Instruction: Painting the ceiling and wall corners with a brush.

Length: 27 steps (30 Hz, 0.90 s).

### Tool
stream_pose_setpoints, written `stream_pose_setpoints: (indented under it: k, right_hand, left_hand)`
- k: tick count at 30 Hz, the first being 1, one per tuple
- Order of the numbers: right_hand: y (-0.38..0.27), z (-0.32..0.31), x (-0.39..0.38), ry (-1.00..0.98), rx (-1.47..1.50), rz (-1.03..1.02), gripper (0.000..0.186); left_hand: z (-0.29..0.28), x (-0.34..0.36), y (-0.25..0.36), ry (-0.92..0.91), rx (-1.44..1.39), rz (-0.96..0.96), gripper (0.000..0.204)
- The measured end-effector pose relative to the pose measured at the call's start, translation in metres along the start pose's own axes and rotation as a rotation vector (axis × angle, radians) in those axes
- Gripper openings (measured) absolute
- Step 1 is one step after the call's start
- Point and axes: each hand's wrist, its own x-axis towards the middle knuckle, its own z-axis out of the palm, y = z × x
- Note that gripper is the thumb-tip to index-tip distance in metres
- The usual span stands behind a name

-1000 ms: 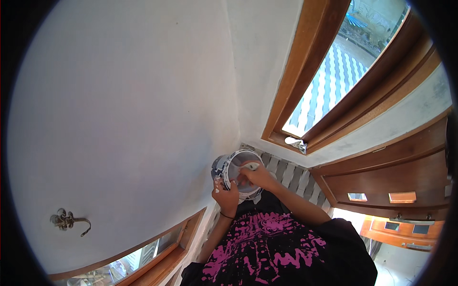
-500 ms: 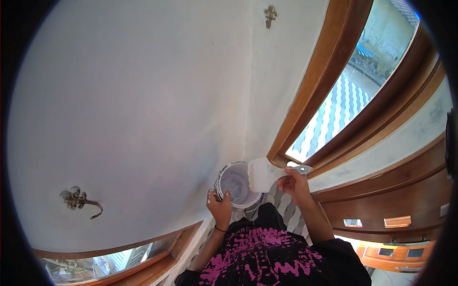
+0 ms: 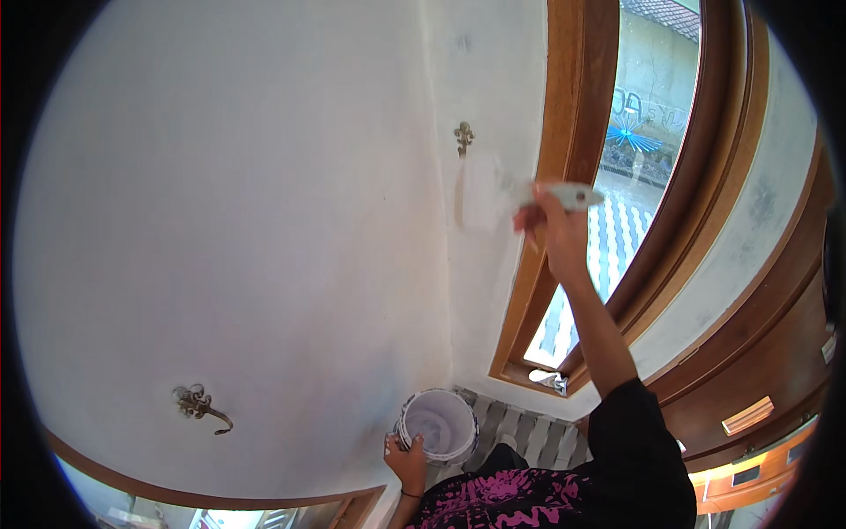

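My right hand [image 3: 551,225] grips the handle of a wide paintbrush [image 3: 573,197], raised in front of the narrow white wall [image 3: 485,300] left of the tall window frame. Its white-coated head is blurred, just below a small brass wall ornament [image 3: 463,134]. Low in the view, my left hand [image 3: 405,460] holds the rim of a paint bucket [image 3: 441,407] with pale paint inside and smears on its outside.
A large white wall [image 3: 247,229] fills the left, with a curved brass fixture [image 3: 201,406]. A wood-framed window [image 3: 573,106] rises at right, beside a wooden door [image 3: 749,379]. Patterned tiles [image 3: 529,432] lie below, and another window [image 3: 264,502] runs along the lower left.
My right hand has lifted the brush out of the bucket and up toward the wall beside the window. My left hand still holds the bucket. The view has shifted upward.
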Motion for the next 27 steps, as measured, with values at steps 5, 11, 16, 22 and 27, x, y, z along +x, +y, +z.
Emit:
stream_pose_setpoints:
  k: [5,11,16,22,27]
  right_hand:
    - [-0.031,0.04,0.108,-0.078,-0.121,-0.392,0.019]
    - [-0.014,0.079,0.177,-0.061,-0.571,-0.679,0.019]
    - [0.01,0.084,0.159,-0.168,-0.638,-0.629,0.018]
    - [-0.039,0.065,0.164,-0.198,-0.507,-0.48,0.02]
    - [-0.049,0.092,0.203,-0.168,-0.454,-0.68,0.018]
  left_hand:
    - [-0.001,-0.001,-0.014,0.039,-0.016,-0.02,0.033]
    - [0.0,-0.002,-0.015,0.046,-0.024,-0.035,0.034]
    - [-0.004,-0.001,-0.018,0.025,-0.034,-0.033,0.034]
    - [-0.003,-0.003,-0.01,0.0,0.002,-0.005,0.034]
    - [0.001,-0.008,-0.004,-0.054,0.151,0.025,0.035]
